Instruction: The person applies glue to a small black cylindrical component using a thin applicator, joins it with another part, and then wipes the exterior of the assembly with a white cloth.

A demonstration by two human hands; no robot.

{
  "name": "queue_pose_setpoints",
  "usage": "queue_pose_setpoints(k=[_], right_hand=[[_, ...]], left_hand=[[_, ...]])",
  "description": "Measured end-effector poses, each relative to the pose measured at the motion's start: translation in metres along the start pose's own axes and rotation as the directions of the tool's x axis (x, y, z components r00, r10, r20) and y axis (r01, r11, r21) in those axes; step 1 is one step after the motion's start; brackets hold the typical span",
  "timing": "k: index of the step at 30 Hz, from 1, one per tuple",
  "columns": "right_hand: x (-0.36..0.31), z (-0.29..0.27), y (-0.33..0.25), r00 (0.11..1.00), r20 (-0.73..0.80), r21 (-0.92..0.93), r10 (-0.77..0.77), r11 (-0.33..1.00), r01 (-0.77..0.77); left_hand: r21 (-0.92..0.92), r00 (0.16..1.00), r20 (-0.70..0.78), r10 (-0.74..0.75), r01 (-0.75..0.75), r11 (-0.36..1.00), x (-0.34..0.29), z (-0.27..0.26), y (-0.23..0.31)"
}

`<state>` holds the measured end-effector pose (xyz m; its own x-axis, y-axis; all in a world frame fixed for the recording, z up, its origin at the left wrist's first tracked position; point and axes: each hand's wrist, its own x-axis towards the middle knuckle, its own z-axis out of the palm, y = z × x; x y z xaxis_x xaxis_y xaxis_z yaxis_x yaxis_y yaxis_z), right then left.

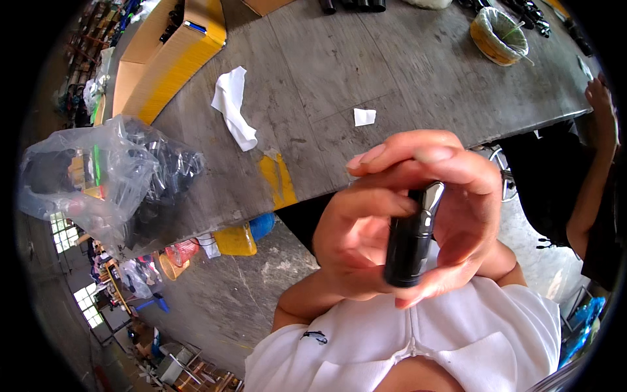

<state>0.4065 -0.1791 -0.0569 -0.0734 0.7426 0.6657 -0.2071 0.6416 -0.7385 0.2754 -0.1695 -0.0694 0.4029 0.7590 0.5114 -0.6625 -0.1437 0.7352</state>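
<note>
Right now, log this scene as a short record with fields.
left hand: cupped round the black cylinder, fingers at its left side
right hand: wrapped over the cylinder's top and right side
held thing: black cylinder with a shiny silver tip, near upright, tip up
table: grey worn boards, a yellow patch at its edge
on table: white cloth, paper scrap, clear bag of dark parts, wrapped yellow bowl
nearby: another person's arm at the table's right end

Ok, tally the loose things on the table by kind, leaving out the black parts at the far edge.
White cloth: 1
Paper scrap: 1
Clear bag: 1
Cardboard box: 1
Lined basket: 1
Total: 5
</note>
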Motion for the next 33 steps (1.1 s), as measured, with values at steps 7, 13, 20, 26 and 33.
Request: queue_pose_setpoints(k=[7,13,20,26,33], right_hand=[[-0.009,-0.014,-0.002,0.995,-0.065,-0.01,0.078,0.997,-0.079],[-0.006,-0.004,-0.015,0.921,-0.265,0.11,0.287,0.958,-0.266],[-0.004,-0.008,-0.017,0.921,-0.277,0.056,0.275,0.961,-0.27],[0.002,-0.009,-0.023,0.886,-0.296,0.076,0.356,0.934,-0.35],[0.004,-0.009,-0.025,0.811,-0.306,0.219,0.498,0.866,-0.449]], left_hand=[[-0.594,0.872,-0.09,-0.481,0.341,0.729,-0.006,0.016,0.003],[-0.704,0.868,0.014,-0.496,0.36,0.612,-0.014,0.016,-0.001],[-0.646,0.775,-0.101,-0.624,0.426,0.633,-0.01,0.028,0.011],[-0.506,0.766,-0.059,-0.64,0.529,0.681,-0.004,0.018,0.011],[-0.063,0.945,0.004,-0.327,0.326,0.943,-0.001,0.005,0.01]])
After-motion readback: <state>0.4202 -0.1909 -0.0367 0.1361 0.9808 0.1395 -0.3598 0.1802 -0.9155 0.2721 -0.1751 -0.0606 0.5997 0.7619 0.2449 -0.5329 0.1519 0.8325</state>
